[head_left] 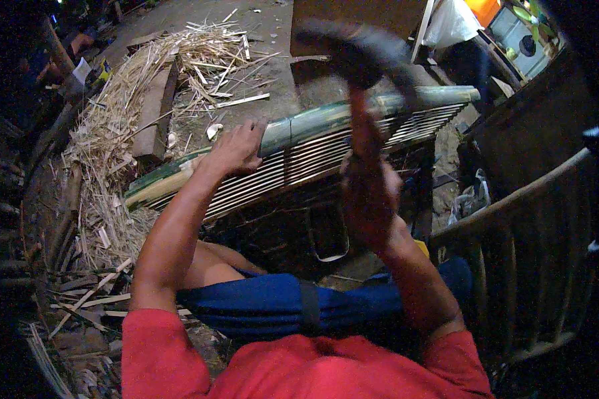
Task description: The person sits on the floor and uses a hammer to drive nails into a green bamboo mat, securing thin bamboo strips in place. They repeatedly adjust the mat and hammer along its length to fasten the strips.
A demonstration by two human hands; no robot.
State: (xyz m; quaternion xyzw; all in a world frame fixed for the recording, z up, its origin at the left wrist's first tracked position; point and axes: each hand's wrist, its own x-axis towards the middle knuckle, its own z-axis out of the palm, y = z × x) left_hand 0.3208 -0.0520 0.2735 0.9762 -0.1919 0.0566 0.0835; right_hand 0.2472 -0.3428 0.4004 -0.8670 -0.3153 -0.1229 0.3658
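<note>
My left hand [236,147] grips a thick green bamboo pole [313,125], its fingers curled over the near side. Along the pole's near edge runs a row of thin parallel bamboo slats [306,156], joined with it into one long panel. My right hand [373,193] is closed on the brown handle of a hammer [364,120], raised upright in front of me. Motion smears its dark curved head [353,50], so its exact shape cannot be made out. The hammer hides part of the pole and slats behind it.
Bamboo shavings [106,126] are heaped at the left around a wooden block [156,113]. A wooden railing with bars [512,193] stands close on my right. A brown board [353,20] is at the back, near a white plastic bag [451,23]. Cut strips [93,299] litter the ground at lower left.
</note>
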